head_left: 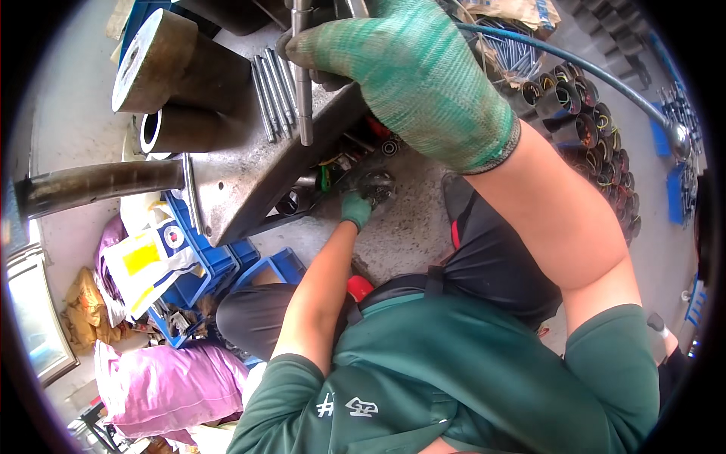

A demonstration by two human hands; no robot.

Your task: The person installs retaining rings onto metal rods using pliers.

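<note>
In a green knit glove with dark fingertips, my right hand (416, 83) is raised over the steel bench (249, 163). Its fingers close around a slim grey metal rod (304, 113), which points down past the bench edge. Several similar metal rods (274, 91) lie side by side on the bench, left of that hand. Lower down, beside the bench, my gloved left hand (355, 210) reaches toward the floor. A dark, blurred shape (376, 186) lies at its fingers; I cannot make out what it is or how the fingers are set.
Thick steel cylinders (162, 64) stand on the bench, with a long bar (106, 185) jutting left. Blue bins (283, 265) and a pink sack (170, 386) are at the left. A blue hose (575, 66) crosses the upper right, near stacked dark tubes (578, 129).
</note>
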